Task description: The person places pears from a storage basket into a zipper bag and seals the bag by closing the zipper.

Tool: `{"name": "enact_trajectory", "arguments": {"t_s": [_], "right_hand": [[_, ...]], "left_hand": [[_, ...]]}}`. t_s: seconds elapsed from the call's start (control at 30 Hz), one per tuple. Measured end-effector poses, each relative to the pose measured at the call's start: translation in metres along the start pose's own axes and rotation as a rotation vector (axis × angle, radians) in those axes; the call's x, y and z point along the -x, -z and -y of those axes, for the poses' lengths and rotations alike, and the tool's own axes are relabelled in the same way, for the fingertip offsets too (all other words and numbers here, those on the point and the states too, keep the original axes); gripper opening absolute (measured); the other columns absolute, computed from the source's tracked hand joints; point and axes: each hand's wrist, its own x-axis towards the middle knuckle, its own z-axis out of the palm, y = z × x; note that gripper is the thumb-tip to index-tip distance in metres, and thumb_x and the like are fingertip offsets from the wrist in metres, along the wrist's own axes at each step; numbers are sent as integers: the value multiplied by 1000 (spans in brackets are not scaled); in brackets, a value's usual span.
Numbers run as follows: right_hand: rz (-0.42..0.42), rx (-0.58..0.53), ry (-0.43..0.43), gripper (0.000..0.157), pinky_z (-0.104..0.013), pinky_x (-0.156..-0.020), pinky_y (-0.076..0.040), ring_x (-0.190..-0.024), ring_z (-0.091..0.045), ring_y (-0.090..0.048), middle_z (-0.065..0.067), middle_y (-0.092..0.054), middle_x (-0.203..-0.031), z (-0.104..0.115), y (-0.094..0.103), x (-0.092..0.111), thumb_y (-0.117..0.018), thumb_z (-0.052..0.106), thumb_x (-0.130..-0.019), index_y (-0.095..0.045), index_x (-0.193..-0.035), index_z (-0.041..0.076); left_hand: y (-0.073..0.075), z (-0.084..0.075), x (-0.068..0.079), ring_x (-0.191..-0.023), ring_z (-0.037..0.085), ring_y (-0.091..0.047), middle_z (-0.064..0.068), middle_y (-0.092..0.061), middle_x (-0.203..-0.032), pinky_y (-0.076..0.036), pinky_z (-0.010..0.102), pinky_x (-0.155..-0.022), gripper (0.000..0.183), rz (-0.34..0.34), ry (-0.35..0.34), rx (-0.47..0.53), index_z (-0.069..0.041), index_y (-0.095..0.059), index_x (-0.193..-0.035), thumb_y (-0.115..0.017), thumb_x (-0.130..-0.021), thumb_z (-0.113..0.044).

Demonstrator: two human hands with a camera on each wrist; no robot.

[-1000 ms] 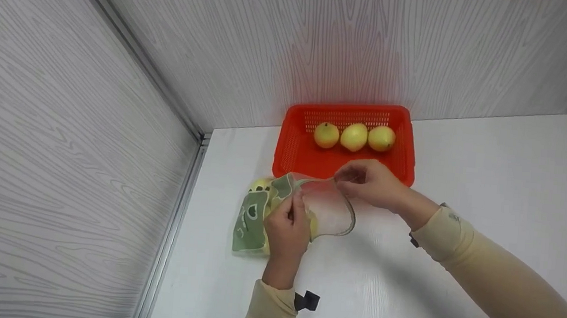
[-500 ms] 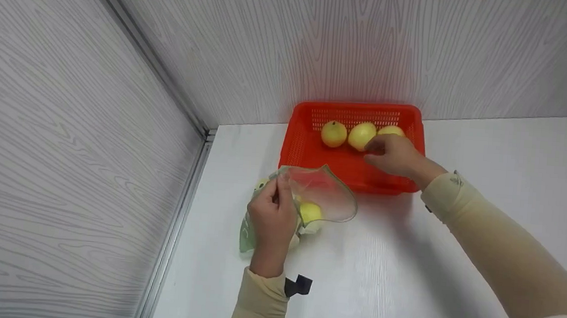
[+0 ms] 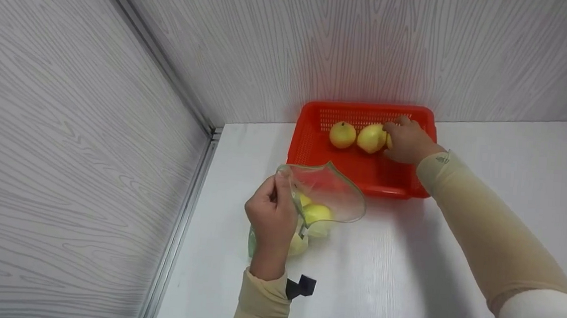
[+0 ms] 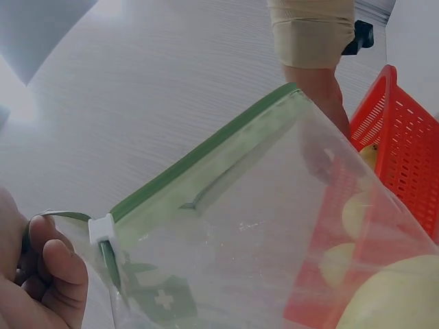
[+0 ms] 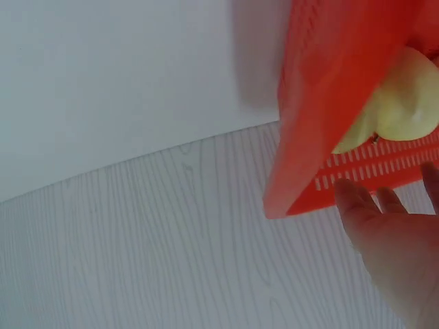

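The yellow fruit (image 3: 389, 142) by my spread right fingers (image 5: 352, 199), in the red basket (image 3: 347, 169), looks hard and slippery from here, so I'd hug its sides; my left fingers (image 4: 65, 264) pinch the thin bag (image 4: 236, 229)

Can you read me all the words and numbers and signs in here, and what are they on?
No words, numbers or brands can be read.
"+": a white plus shape on the bag.
The small dark mark on the right sleeve is too small to make out.
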Motion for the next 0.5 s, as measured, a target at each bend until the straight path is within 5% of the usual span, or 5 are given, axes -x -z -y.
{"name": "enact_trajectory", "arguments": {"t_s": [0.2,0.37,0.5], "right_hand": [[6,16,-2,77,-76,-111,-30,-143,-55,-30,-27,-34,-158,-11,-13,-5,-77,15,-88,-40,-156,8],[3,6,-11,58,-77,-111,-28,-144,-55,-28,-25,-30,-161,-20,-22,-5,-65,10,-95,-46,-150,9],[-16,98,53,48,-70,-113,-33,-129,-52,-41,-28,-48,-139,-28,-29,-2,-67,10,-93,-50,-137,0]], "left_hand": [[7,-8,4,-49,10,-35,4,-43,-54,-29,19,-48,34,12,11,-16,-2,-64,-70,-66,-102,-12],[9,-9,8,-49,10,-36,3,-44,-55,-31,19,-48,35,48,-13,-33,-5,-62,-68,-65,-102,-12],[10,-7,13,-49,7,-33,2,-39,-53,-26,18,-47,38,68,-58,-30,-6,-56,-64,-64,-102,-8]]}}
